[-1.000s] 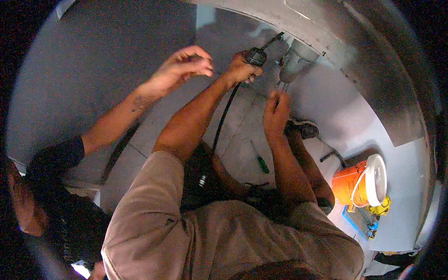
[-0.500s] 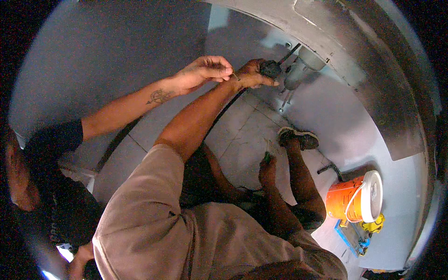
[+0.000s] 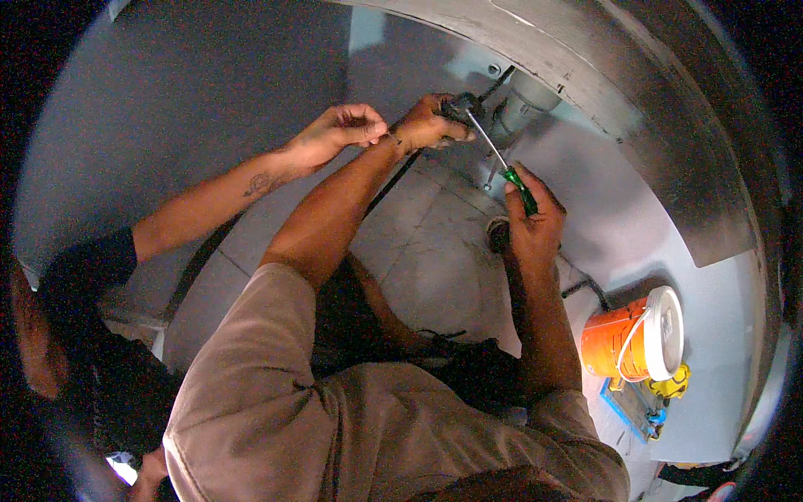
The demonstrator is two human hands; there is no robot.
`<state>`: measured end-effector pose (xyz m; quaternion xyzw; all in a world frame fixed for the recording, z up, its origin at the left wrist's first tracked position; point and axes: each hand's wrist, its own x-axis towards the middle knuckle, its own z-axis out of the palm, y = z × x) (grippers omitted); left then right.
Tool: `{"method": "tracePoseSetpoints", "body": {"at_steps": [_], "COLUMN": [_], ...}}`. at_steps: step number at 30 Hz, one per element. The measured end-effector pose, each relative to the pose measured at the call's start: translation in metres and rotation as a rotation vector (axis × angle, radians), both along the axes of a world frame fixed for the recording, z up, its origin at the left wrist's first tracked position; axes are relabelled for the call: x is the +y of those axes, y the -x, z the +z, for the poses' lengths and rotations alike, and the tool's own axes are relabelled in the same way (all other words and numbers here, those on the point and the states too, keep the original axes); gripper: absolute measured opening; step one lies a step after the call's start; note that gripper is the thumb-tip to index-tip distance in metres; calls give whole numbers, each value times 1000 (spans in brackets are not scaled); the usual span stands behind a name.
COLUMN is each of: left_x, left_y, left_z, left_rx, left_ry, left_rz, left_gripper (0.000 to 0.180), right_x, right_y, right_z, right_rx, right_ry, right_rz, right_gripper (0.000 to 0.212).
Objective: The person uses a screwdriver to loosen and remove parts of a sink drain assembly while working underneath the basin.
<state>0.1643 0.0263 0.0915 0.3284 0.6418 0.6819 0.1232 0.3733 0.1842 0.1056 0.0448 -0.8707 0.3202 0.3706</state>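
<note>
My left hand point(image 3: 428, 124) reaches far forward, its fingers wrapped round a dark, chunky black fitting point(image 3: 461, 106) whose exact kind does not show. In my right hand point(image 3: 538, 216) is a screwdriver point(image 3: 520, 191) with a green handle and a thin metal shaft. The shaft slants up and left, and its tip meets the fitting or ends right beside it. A black cable point(image 3: 499, 82) runs from the fitting's upper side, and another dark cable point(image 3: 391, 186) passes below my left wrist. Close to that wrist, a co-worker's hand point(image 3: 343, 134) is pinched; what it holds is unclear.
A grey drain pipe point(image 3: 516, 113) hangs beneath a metal edge point(image 3: 623, 100) that curves overhead. On the right stands an orange bucket point(image 3: 615, 339) with a white lid, beside a blue-edged tray point(image 3: 623, 410) and a yellow item point(image 3: 672, 382). Tiled floor point(image 3: 418, 234) lies below.
My right hand has risen from low near my leg, bringing the screwdriver up to the black fitting. My left hand keeps its grip; the co-worker's hand stays near my wrist. The view has shifted slightly.
</note>
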Motion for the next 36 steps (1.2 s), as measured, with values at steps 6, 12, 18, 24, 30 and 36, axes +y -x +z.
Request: {"method": "tracePoseSetpoints", "body": {"at_steps": [6,12,18,24,30,36], "left_x": [-8,-3,5,10,3,-20], "left_y": [-15,-4,-7,0,-7,-5], "left_z": [13,-1,-3,-12,-1,3], "left_rx": [62,265,371,341,285,-323], "left_ry": [46,81,98,93,86,-45], "left_rz": [32,180,217,212,54,-229], "left_gripper": [34,43,43,38,35,38], "right_x": [0,-10,7,3,32,22], "right_y": [2,5,4,9,24,13], "right_z": [2,2,7,1,-26,-6], "right_rx": [-50,-3,-347,-118,-69,-341], "right_ry": [-38,-68,355,220,315,638], "right_rz": [48,9,-6,60,75,140], "right_gripper": [32,31,33,28,24,26]}}
